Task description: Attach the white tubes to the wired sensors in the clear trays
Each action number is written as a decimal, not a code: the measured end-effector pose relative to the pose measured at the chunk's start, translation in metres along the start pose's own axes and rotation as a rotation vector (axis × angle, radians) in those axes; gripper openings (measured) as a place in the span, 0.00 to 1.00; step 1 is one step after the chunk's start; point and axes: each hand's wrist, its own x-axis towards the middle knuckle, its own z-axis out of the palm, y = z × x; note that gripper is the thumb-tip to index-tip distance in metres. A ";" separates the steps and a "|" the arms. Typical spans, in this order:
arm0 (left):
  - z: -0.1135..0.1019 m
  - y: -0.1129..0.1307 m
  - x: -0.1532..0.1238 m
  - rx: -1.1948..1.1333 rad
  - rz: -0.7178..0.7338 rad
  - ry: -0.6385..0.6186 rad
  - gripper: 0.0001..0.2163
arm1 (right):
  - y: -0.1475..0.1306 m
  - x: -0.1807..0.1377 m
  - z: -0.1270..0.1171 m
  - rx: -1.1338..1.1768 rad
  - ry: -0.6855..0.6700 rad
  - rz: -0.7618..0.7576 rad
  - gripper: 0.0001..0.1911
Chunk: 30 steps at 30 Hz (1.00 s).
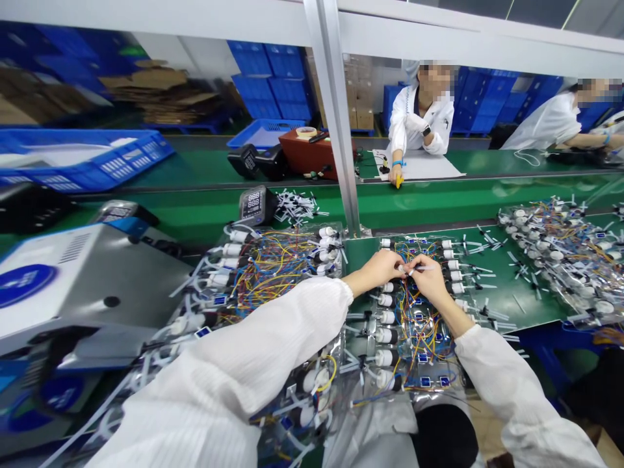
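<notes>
Over a tray of small wired pumps (387, 317), my left hand (383, 270) and my right hand (429, 278) meet fingertip to fingertip. My right fingers pinch a short white tube (424, 267), one end pointing right. My left fingers are closed on a small white part (402, 268), mostly covered by the fingertips; its kind is unclear. White cylindrical pumps line both sides of the clear plastic tray, with coloured wires (414, 338) and small blue display boards (423, 358) between them. Black connectors with white tubes (480, 270) lie right of the tray.
Another loaded pump tray (277, 260) lies left, and a pile of pumps (565, 260) right. Loose tube pieces (298, 207) lie beyond, beside a black display device (257, 205). A metal post (336, 117) rises ahead. A white-and-grey machine (97, 286) stands left. Co-workers (424, 117) sit opposite.
</notes>
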 end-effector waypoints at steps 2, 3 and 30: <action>0.002 0.001 0.000 0.027 -0.002 0.009 0.06 | -0.004 -0.001 0.000 -0.098 -0.012 -0.043 0.00; 0.004 0.002 -0.001 0.037 -0.004 0.013 0.05 | -0.006 -0.002 0.000 -0.127 -0.023 -0.058 0.03; 0.009 -0.001 0.002 0.107 -0.077 0.044 0.06 | -0.011 0.009 -0.001 -0.265 -0.148 -0.183 0.09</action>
